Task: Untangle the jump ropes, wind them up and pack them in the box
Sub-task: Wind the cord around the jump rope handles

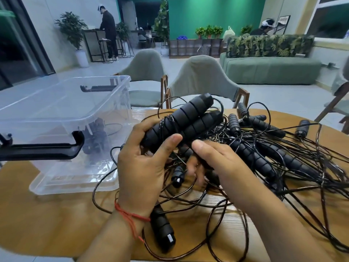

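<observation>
Inside the clear box lies one rope.

- The left hand is held up, its thumb and fingers curled round two black handles.
- The right hand is just beside it, thumb out and fingers curled under.
- Both forearms reach forward.

Soft, even indoor light covers my table, with only faint shadows under the cords. Glare streaks the clear box. My right hand blurs at the fingertips. The wide lens bows the window and chairs; the far room is soft.
</observation>
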Demonstrator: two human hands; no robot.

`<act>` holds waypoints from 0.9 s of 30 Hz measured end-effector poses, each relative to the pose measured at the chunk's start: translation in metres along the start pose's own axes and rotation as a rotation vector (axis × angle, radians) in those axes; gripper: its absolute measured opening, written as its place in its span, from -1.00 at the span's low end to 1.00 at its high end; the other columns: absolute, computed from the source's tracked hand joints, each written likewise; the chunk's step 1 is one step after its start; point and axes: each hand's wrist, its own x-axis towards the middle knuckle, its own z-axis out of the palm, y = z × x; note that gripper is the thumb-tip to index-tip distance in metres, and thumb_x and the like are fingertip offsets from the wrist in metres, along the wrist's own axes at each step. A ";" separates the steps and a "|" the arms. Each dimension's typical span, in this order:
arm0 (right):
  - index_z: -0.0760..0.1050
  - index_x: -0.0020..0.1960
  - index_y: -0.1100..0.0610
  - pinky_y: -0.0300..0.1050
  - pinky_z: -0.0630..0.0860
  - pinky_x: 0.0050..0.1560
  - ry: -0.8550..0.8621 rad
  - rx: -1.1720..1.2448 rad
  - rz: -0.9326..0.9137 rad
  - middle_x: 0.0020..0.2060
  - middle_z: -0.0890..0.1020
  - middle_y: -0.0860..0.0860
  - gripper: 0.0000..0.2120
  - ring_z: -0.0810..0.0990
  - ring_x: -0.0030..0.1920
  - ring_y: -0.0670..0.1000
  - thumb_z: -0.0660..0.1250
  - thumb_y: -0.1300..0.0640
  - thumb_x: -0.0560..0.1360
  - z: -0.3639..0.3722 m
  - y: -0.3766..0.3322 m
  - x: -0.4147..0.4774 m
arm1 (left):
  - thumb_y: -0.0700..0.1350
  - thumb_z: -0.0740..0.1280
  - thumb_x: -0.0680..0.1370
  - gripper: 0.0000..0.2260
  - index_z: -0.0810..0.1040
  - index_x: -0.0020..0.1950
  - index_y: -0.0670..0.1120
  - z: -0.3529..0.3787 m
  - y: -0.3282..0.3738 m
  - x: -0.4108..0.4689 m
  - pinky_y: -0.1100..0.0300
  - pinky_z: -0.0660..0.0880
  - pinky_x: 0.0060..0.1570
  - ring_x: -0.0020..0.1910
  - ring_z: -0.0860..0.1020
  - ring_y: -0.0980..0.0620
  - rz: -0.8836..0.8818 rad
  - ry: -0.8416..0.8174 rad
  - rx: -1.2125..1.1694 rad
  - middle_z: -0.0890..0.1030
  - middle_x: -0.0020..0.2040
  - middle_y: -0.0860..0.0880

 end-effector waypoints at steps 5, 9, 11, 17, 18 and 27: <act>0.67 0.21 0.13 0.12 0.43 -0.20 -0.029 0.319 0.142 -0.21 0.60 0.18 -0.29 0.45 -0.24 0.22 0.24 -0.47 0.50 0.006 0.001 0.006 | -0.10 0.59 0.52 -0.61 0.57 0.29 -0.08 0.003 -0.014 -0.008 0.23 0.55 0.14 0.11 0.61 0.12 0.424 -0.026 0.257 0.61 0.12 0.04; 0.68 -0.11 -0.10 0.00 0.32 -0.25 0.080 0.382 0.116 -0.32 0.48 0.03 -0.52 0.42 -0.32 0.02 0.28 -0.49 0.52 0.012 0.005 0.004 | -0.13 0.60 0.53 -0.54 0.48 0.33 -0.11 0.006 -0.031 -0.010 0.04 0.56 0.27 0.25 0.59 -0.10 0.594 -0.151 0.282 0.53 0.26 -0.03; 0.70 -0.14 -0.13 -0.01 0.38 -0.20 0.122 0.364 0.147 -0.28 0.56 0.12 -0.55 0.49 -0.27 0.02 0.31 -0.48 0.51 0.013 0.009 0.002 | -0.03 0.58 0.54 -0.58 0.50 0.29 -0.08 0.007 -0.031 -0.009 0.04 0.55 0.25 0.27 0.59 -0.08 0.513 -0.217 0.212 0.55 0.26 -0.02; 0.73 -0.03 -0.08 -0.20 0.36 -0.28 0.158 0.388 0.037 -0.36 0.55 -0.13 -0.62 0.45 -0.40 -0.17 0.31 -0.34 0.57 0.007 0.009 0.000 | 0.32 0.16 0.66 -0.59 0.63 0.13 0.05 0.007 -0.004 0.000 0.02 0.63 -0.02 0.03 0.68 0.02 -0.252 -0.249 -0.077 0.68 0.02 0.05; 0.70 0.05 0.00 -0.21 0.37 -0.29 0.132 0.366 0.018 -0.37 0.55 -0.14 -0.58 0.46 -0.41 -0.17 0.26 -0.30 0.59 0.006 0.009 -0.001 | 0.36 0.16 0.66 -0.53 0.65 0.14 0.03 0.009 -0.001 0.002 -0.06 0.64 -0.04 -0.03 0.70 -0.04 -0.419 -0.290 -0.194 0.71 0.01 -0.02; 0.68 0.03 -0.14 -0.11 0.41 -0.22 -0.161 0.198 -0.062 -0.26 0.68 -0.07 -0.81 0.60 -0.23 -0.09 0.30 -0.14 0.60 -0.002 0.013 -0.009 | 0.41 0.45 0.45 -0.45 0.67 0.18 0.00 -0.018 -0.010 0.010 0.27 0.46 -0.56 -0.41 0.62 -0.02 -0.718 -0.951 -0.570 0.64 -0.23 -0.17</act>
